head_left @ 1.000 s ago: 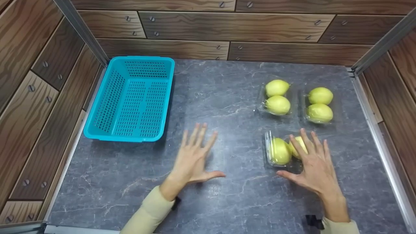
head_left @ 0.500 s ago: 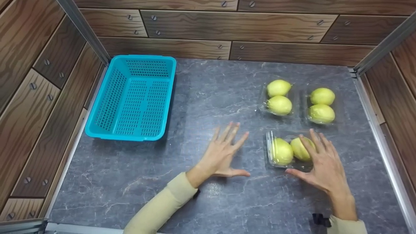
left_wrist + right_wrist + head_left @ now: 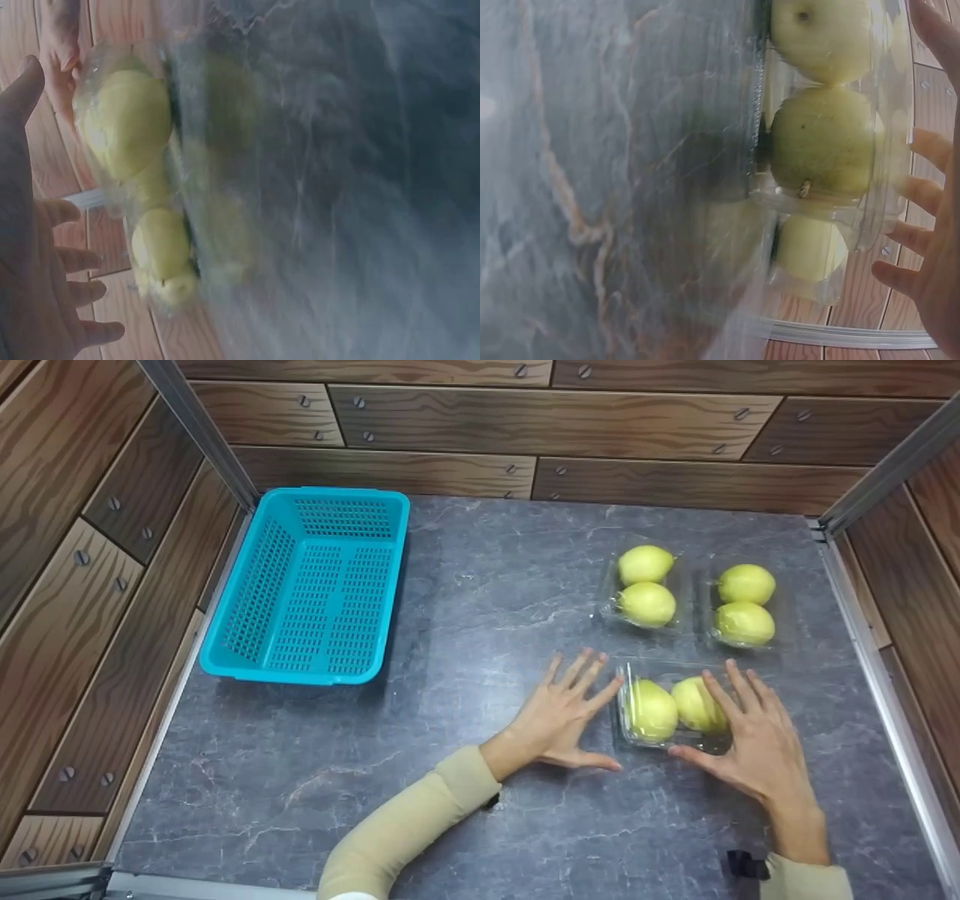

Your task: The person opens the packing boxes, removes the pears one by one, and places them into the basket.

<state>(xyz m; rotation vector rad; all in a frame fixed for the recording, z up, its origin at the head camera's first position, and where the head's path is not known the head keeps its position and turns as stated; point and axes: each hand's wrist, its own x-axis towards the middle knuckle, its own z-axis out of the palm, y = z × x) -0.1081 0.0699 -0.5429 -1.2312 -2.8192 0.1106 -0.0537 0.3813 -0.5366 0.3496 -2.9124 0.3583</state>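
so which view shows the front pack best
The head view: it shows both fruits in the front pack, though the right hand overlaps its right end. The right wrist view is closer but cuts it off at the top; the left wrist view shows it hazily, nearly end-on.

the left hand [image 3: 31,274] is held out, its fingers spread and the thumb well apart, near a clear package [image 3: 97,69] with yellow-green fruit [image 3: 133,124] inside. farther off and to the left is another piece, the farther fruit [image 3: 160,240]. part of the right hand [image 3: 60,34] shows to the right; contact is unclear. beneath lies a grey veined tabletop [image 3: 360,172], and at the far side a wood-patterned wall [image 3: 124,307].
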